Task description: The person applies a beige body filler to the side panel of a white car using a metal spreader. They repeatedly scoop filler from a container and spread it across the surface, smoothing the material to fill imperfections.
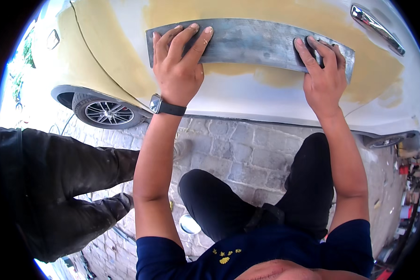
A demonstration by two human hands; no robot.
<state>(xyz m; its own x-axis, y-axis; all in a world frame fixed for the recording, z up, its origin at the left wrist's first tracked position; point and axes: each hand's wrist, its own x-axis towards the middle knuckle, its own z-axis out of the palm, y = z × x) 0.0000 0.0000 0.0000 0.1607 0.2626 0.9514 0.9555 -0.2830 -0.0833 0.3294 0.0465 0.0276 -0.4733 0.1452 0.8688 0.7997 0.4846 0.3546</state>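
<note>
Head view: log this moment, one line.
left hand: on long grey metallic sheet, left end | right hand: its right end | sheet: across yellow-patched white car door

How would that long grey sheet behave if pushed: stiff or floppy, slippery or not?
The long grey sheet looks metallic and thin, so it is probably springy rather than floppy. Its smooth sheen suggests it may slide. Being long, it might swing if pushed at one end.

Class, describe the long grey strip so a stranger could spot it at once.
Find the white car with yellowish patches. Along its side, a long grey strip lies under the left hand and right hand. Unlike the shorter, shiny door handle near its right end, it is broad and dull.
</note>
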